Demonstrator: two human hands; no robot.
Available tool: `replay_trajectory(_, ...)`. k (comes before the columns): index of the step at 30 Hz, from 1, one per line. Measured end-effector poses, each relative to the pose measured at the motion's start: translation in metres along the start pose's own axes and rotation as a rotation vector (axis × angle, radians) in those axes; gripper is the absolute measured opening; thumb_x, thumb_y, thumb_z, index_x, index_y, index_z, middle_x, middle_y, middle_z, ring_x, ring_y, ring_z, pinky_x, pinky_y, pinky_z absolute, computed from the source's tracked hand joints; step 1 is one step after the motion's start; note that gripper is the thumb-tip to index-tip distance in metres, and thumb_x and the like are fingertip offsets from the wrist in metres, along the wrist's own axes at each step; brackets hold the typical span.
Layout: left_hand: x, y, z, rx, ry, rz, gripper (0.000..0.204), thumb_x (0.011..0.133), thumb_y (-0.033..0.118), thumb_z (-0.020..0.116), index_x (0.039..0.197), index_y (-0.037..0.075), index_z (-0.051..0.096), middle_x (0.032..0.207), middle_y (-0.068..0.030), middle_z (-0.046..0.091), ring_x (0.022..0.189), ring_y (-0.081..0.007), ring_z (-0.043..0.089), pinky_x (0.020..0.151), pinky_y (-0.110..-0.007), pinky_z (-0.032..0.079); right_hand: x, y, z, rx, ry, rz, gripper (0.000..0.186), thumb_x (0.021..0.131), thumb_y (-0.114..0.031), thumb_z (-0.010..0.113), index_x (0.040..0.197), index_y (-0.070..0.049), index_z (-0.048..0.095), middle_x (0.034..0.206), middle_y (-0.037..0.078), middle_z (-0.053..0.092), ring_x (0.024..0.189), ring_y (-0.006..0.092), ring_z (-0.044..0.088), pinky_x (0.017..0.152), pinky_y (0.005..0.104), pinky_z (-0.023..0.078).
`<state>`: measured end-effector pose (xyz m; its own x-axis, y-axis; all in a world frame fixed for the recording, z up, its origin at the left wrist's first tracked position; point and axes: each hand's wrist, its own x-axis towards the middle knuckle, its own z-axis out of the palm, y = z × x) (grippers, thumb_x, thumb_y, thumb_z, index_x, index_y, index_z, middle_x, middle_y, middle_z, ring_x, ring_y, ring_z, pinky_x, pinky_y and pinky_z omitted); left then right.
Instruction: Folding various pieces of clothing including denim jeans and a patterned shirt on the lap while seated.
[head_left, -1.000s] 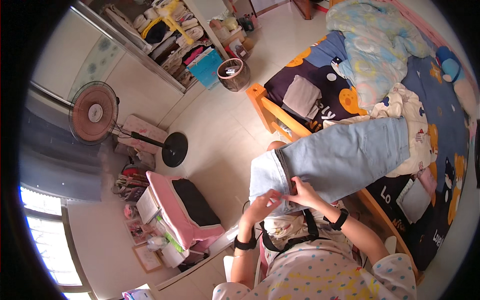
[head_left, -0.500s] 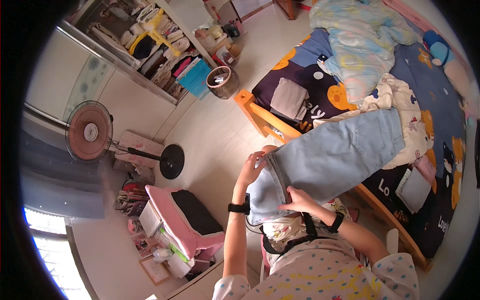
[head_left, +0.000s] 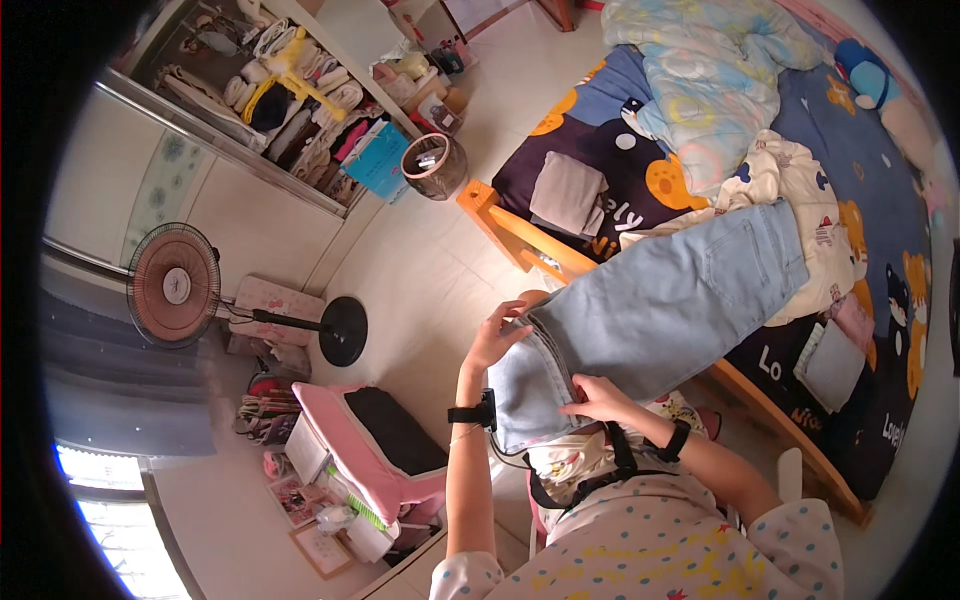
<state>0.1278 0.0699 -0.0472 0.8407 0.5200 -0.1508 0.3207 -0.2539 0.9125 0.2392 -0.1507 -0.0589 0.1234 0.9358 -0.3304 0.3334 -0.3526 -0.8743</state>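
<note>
A pair of light blue jeans (head_left: 660, 290) stretches from my lap across the wooden bed rail onto the bed, its pocketed end lying farthest right. At the near end the legs are folded over, with a seam-like edge running between my hands. My left hand (head_left: 497, 338) is closed on the far corner of that fold, thumb and fingers on the denim. The nearer side of the same edge is pinched by my right hand (head_left: 598, 398). Beneath the jeans' far end lies a cream patterned cloth (head_left: 785, 185).
The wooden bed frame (head_left: 525, 235) borders the dark patterned bed. On it rest folded grey clothes (head_left: 568, 193), a folded light blue garment (head_left: 832, 368) and a pastel quilt (head_left: 700, 90). A standing fan (head_left: 175, 285), a pink chair (head_left: 340, 430) and an open wardrobe (head_left: 290, 100) are leftward.
The view has shifted slightly, so the room sits a little differently in the picture. Both hands keep their hold on the jeans' folded end, with hardly any movement.
</note>
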Motion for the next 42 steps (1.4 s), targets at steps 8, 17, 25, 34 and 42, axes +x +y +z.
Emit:
replay_trajectory(8,-0.002,0.011,-0.01,-0.068,-0.282,-0.105,0.034,0.079,0.01,0.066,0.111,0.005,0.056,0.092,0.0004,0.06,0.087,-0.0068,0.053,0.08,-0.023,0.044,0.023,0.001,-0.007,-0.063,-0.06,-0.024,0.049,0.071,-0.039,0.068,0.092,0.002,0.051,0.078,0.022,0.061,0.075,0.038,0.06,0.066,0.0414,0.046)
replay_trajectory(17,-0.003,0.006,-0.008,-0.091,-0.234,-0.07,0.023,0.078,0.007,0.066,0.099,0.003,0.057,0.088,0.0012,0.059,0.081,-0.0065,0.053,0.074,-0.023,0.044,0.044,-0.014,-0.003,-0.212,0.105,-0.058,0.045,0.074,-0.035,0.066,0.092,0.001,0.047,0.072,0.02,0.06,0.069,0.0378,0.06,0.06,0.0432,0.044)
replay_trajectory(25,-0.007,0.01,-0.012,-0.123,-0.151,0.013,0.025,0.076,0.005,0.068,0.098,0.003,0.058,0.09,0.0001,0.059,0.081,-0.0076,0.053,0.074,-0.024,0.044,0.049,-0.009,-0.001,-0.025,0.15,-0.153,0.028,0.077,-0.021,0.063,0.085,0.002,0.049,0.072,0.022,0.059,0.072,0.0404,0.058,0.06,0.0441,0.043)
replay_trajectory(34,0.0,0.006,0.006,0.293,0.281,0.223,0.03,0.074,0.005,0.066,0.103,0.006,0.058,0.091,-0.0058,0.06,0.083,-0.0175,0.055,0.074,-0.029,0.045,0.038,-0.007,-0.001,-0.027,0.133,-0.065,0.048,0.072,-0.023,0.067,0.103,0.002,0.04,0.076,0.028,0.058,0.076,0.0435,0.058,0.067,0.0468,0.047)
replay_trajectory(42,-0.016,0.021,0.028,0.434,0.573,-0.007,0.044,0.065,0.027,0.077,0.089,0.001,0.05,0.079,-0.017,0.058,0.072,-0.0286,0.056,0.063,-0.037,0.045,0.013,-0.01,0.003,-0.006,0.06,-0.041,0.066,0.07,-0.028,0.07,0.115,0.002,0.033,0.078,0.03,0.058,0.077,0.0446,0.059,0.068,0.0454,0.047)
